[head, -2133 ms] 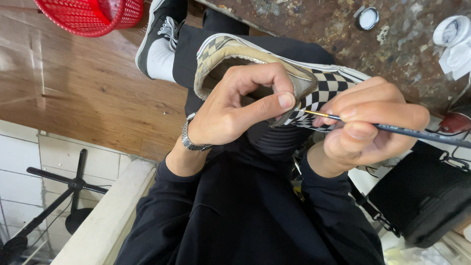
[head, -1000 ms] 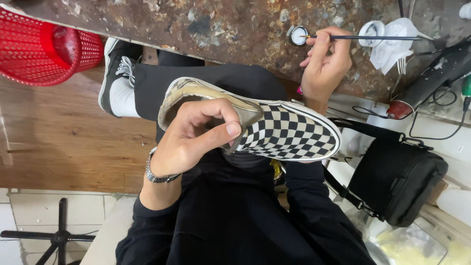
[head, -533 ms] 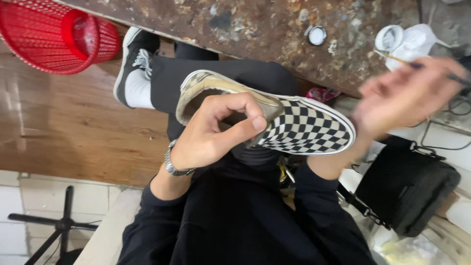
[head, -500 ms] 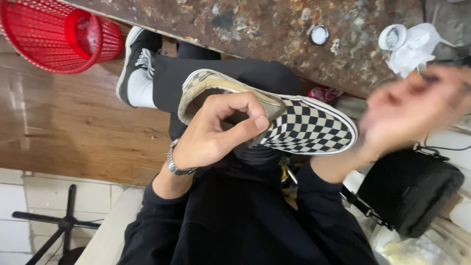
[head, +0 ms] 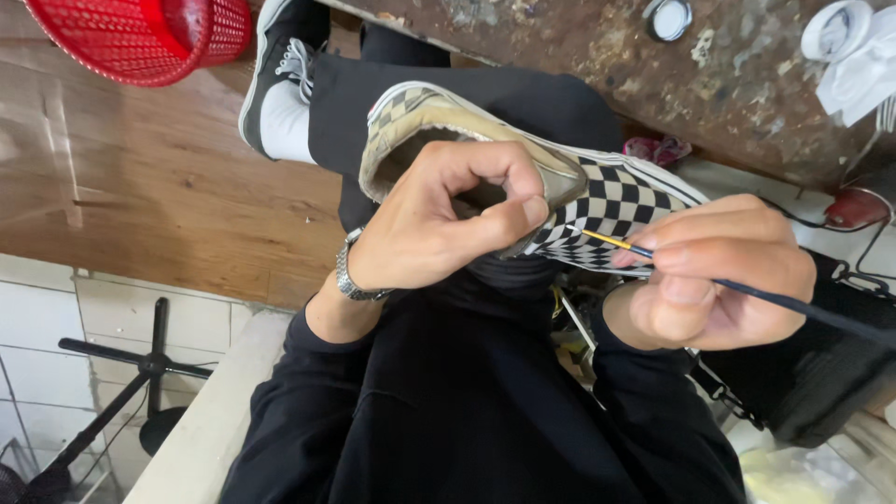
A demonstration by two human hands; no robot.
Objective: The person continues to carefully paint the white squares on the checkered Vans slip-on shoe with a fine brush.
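A black-and-white checkered slip-on shoe (head: 616, 201) with a worn cream lining lies over my lap. My left hand (head: 439, 219), with a metal watch on the wrist, grips the shoe at its opening, thumb pressed on the rim. My right hand (head: 714, 280) pinches a thin dark-handled paintbrush (head: 747, 294); its yellow-ferruled tip touches the checkered side of the shoe just right of my left thumb.
A stained brown workbench (head: 560, 47) runs across the top, with a small round tin (head: 668, 17) and a white cup with cloth (head: 854, 47). A red mesh basket (head: 140, 37) sits on the wooden floor at top left. A black bag (head: 812, 373) hangs at right.
My right hand went up to the small tin on the bench with the brush, then came back down; the brush tip now rests on the shoe again. My left hand kept its grip.
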